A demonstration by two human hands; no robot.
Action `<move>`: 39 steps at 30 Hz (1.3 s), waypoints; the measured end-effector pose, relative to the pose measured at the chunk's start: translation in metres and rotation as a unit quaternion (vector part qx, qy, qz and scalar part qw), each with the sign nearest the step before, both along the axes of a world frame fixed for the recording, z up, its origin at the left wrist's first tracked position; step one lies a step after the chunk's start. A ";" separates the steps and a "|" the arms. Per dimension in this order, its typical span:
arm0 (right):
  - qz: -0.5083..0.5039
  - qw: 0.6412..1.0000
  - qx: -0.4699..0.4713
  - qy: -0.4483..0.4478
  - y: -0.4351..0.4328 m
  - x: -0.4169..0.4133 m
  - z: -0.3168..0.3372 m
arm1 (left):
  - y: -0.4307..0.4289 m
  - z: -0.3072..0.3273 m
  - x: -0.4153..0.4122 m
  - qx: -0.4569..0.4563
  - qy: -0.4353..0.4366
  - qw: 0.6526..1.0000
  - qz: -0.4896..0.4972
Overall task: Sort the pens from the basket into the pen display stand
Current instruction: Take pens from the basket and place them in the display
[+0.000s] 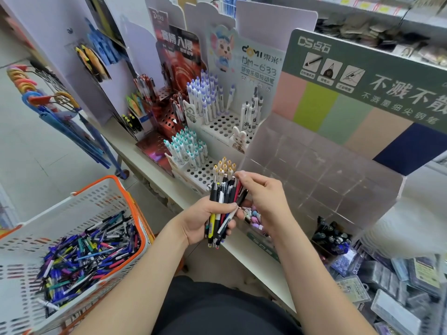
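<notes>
My left hand (208, 217) grips a bundle of pens (223, 201), black, white, yellow and red, held upright in front of the shelf. Just to its right, my right hand (262, 193) has curled fingers at the top of the bundle and pinches a dark pen (242, 196) there. A white basket with an orange rim (137, 213) sits at the lower left, holding several loose pens (89, 255). The white perforated pen display stand (225, 124) rises behind the hands, with purple-capped, teal-capped (187, 147) and orange-capped pens (225, 166) standing in its holes.
A clear acrylic divided box (314, 170) with a green header card stands to the right of the stand. A red pen display (169, 117) stands to the left. Umbrellas (72, 126) hang at the far left. Plastic boxes of stationery (387, 274) fill the lower right.
</notes>
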State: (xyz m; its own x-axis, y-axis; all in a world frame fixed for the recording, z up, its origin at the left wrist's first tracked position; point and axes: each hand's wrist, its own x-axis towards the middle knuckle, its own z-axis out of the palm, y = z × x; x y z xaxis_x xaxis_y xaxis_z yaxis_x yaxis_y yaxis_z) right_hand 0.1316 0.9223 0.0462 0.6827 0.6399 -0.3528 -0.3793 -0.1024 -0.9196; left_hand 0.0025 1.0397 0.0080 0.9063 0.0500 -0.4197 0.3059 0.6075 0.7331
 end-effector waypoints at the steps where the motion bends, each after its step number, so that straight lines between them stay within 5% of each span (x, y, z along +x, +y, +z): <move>1: -0.022 1.000 0.008 -0.010 0.001 -0.003 0.001 | 0.001 -0.001 0.000 0.003 -0.004 1.000 -0.010; 4: -0.113 0.990 0.035 -0.076 0.001 -0.009 0.001 | 0.004 -0.003 -0.001 0.010 -0.015 0.999 -0.040; 9: -0.214 0.926 0.096 -0.296 -0.008 -0.011 -0.004 | 0.007 -0.009 0.001 0.027 0.008 0.999 -0.028; 14: -0.056 0.794 0.080 -0.600 -0.022 -0.017 -0.019 | 0.001 -0.011 0.012 -0.051 0.065 0.989 0.123; 21: 0.136 0.734 0.091 -0.659 -0.022 -0.023 -0.045 | 0.007 -0.015 0.017 -0.194 0.047 0.964 0.175; 24: 0.160 0.764 0.043 -0.624 -0.025 -0.025 -0.046 | 0.006 -0.015 0.015 -0.133 0.035 0.975 0.173; 29: -0.003 0.863 -0.028 -0.504 -0.017 -0.018 -0.033 | -0.004 -0.004 0.011 -0.026 0.034 0.992 0.116; 33: 0.062 0.923 -0.129 -0.358 0.000 -0.002 -0.022 | -0.006 0.002 0.009 -0.017 0.019 0.999 0.033; 36: 0.082 0.969 -0.101 -0.209 0.001 0.002 -0.014 | -0.003 0.003 0.010 -0.019 0.003 1.000 0.005; 39: 0.042 0.984 -0.077 -0.158 0.005 -0.001 -0.011 | 0.002 0.001 0.010 -0.019 0.000 1.000 -0.010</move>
State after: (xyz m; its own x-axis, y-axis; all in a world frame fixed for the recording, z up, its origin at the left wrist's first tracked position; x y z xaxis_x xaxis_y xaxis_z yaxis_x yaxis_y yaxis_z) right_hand 0.1305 0.9271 0.0354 0.7206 0.6544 -0.2290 -0.0621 -0.2680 -0.9614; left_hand 0.0121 1.0413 0.0089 0.9073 0.0160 -0.4202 0.3174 0.6293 0.7094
